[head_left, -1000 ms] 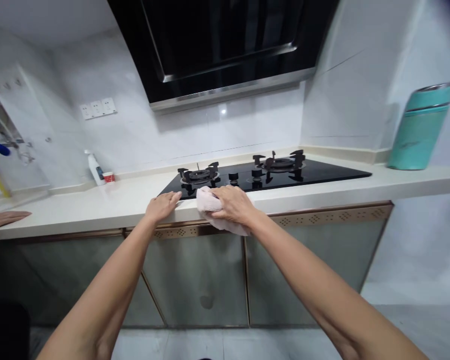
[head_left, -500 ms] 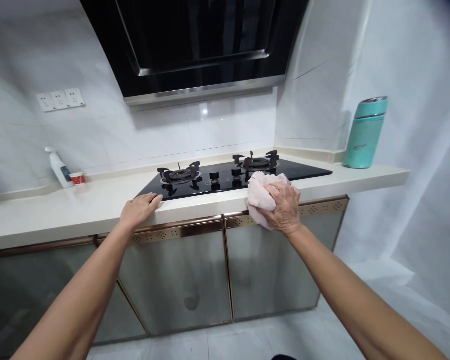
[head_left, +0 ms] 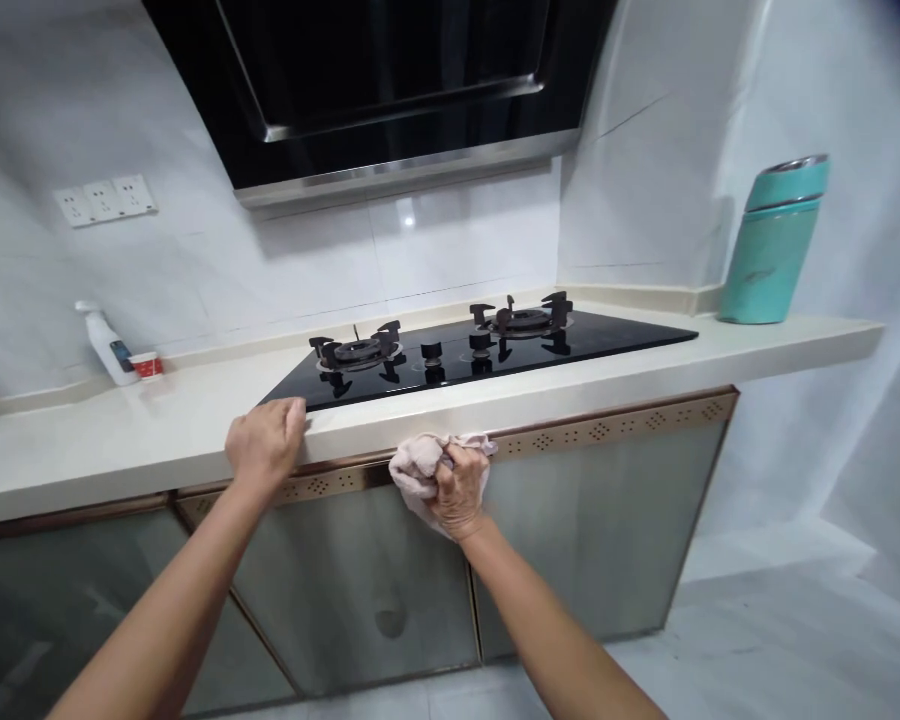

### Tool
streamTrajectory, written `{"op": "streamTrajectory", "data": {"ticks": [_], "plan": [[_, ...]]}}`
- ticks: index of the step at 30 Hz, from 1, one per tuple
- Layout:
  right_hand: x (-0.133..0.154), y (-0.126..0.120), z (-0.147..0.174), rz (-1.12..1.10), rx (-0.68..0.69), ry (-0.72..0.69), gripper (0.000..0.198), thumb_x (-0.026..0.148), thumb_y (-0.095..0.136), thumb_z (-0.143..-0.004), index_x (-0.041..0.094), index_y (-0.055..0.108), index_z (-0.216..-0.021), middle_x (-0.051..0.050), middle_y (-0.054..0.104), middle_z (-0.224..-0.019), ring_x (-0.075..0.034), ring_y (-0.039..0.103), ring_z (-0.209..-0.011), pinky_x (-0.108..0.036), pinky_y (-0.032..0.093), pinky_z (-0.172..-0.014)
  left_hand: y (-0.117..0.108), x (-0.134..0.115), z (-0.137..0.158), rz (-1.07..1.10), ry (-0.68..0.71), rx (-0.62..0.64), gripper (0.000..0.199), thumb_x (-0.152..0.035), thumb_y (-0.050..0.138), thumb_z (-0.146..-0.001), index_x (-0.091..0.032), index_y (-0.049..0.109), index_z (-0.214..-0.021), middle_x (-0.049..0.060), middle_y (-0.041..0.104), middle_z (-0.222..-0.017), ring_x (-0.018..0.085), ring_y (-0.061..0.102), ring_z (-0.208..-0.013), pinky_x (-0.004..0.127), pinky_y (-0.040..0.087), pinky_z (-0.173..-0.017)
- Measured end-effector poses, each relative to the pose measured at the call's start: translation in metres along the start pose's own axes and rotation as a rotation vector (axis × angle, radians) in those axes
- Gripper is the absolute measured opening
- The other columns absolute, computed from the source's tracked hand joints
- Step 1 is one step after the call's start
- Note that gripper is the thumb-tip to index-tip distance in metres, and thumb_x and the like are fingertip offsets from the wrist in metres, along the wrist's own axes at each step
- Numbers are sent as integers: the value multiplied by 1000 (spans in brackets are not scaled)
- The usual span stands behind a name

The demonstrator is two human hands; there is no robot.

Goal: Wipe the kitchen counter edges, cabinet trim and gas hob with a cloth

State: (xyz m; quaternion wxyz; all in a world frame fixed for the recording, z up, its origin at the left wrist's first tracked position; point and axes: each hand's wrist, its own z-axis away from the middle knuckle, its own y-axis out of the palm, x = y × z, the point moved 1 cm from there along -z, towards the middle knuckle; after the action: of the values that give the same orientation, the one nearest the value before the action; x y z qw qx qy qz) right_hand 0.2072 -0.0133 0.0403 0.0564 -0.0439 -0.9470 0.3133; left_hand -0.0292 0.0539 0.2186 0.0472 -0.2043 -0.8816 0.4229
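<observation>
Holds a bunched, pale pink cloth (head_left: 414, 475) in the right grip (head_left: 459, 492), clamped on it with curled fingers. Has the cloth low, just under the front edge of the bench (head_left: 157, 428), at the perforated bronze-coloured trim strip (head_left: 559, 437) along the top of the cabinet doors (head_left: 352, 590). Hides part of the folds behind the right grip, so cannot tell how firmly pressed there. Rests the left grip (head_left: 264, 445) on the bench edge, near the front left corner of the black hob (head_left: 622, 340). Bends it into a loose curl; cannot tell whether clamped on the edge or merely lying on it. Faces, on the hob, a left burner (head_left: 360, 351) and a right burner (head_left: 529, 320), with two black knobs (head_left: 431, 352) between them, nearer the front. Has overhead a black range hood (head_left: 390, 70) with a metal lower edge. Sees, toward the left at the back of the bench, a white bottle (head_left: 106, 343) just beside a red and white cup (head_left: 147, 367), below three wall sockets (head_left: 105, 200). Has a turquoise flask (head_left: 772, 250) upright on the bench, beyond the hob's right end, well apart from the cloth
</observation>
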Motion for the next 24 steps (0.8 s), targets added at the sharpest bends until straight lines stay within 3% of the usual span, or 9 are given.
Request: {"op": "streamTrajectory", "data": {"ticks": [3,5,8,11,15,20,24], "plan": [[-1,5,3,-64,-32,4,29,50,60,-84,47,69,-112,-1,65,-124,-34,57,-115,-59,47,-95,18,-17,27,75,75,-238,52,-45,24,-102,-27,71,-116,6,67,-135,26,55,-131,48,30,-118],[-7,2,7,-124,-50,-3,39,49,64,-83,43,67,-121,-7,60,-130,-36,53,-120,-61,43,-101,31,-32,45,120,36,-340,46,-48,33,-101,-27,66,-124,9,62,-140,29,48,-139,55,20,-123],[-20,-6,11,-158,-43,-7,46,46,63,-85,40,63,-131,-10,55,-137,-37,48,-124,-64,34,-109,51,-60,70,200,-41,-422,52,-50,44,-98,-28,50,-145,12,39,-159,33,24,-154,59,19,-124],[-35,-8,10,-163,-31,-58,43,47,58,-88,43,63,-131,-7,55,-137,-36,46,-126,-64,25,-114,75,-88,97,284,4,-409,62,-43,48,-98,-36,31,-157,8,12,-170,34,9,-159,59,23,-124],[-65,6,12,-184,-14,-69,44,56,59,-84,43,65,-126,-7,57,-132,-38,45,-128,-66,22,-115,116,-110,129,325,99,-330,70,-35,53,-97,-45,22,-159,4,3,-173,37,12,-158,63,23,-123],[-111,22,26,-180,-87,327,63,64,57,-77,27,62,-128,-21,49,-137,-53,27,-141,-81,20,-107,161,-111,138,270,9,-195,76,-39,54,-96,-36,18,-163,10,4,-173,37,1,-159,69,18,-121],[-132,18,29,-183,-324,466,68,63,48,-84,22,51,-139,-26,46,-139,-51,30,-141,-79,26,-106,178,-112,132,232,-50,-157,89,-56,64,-88,-35,21,-162,10,5,-173,38,-6,-158,71,13,-122]]}}
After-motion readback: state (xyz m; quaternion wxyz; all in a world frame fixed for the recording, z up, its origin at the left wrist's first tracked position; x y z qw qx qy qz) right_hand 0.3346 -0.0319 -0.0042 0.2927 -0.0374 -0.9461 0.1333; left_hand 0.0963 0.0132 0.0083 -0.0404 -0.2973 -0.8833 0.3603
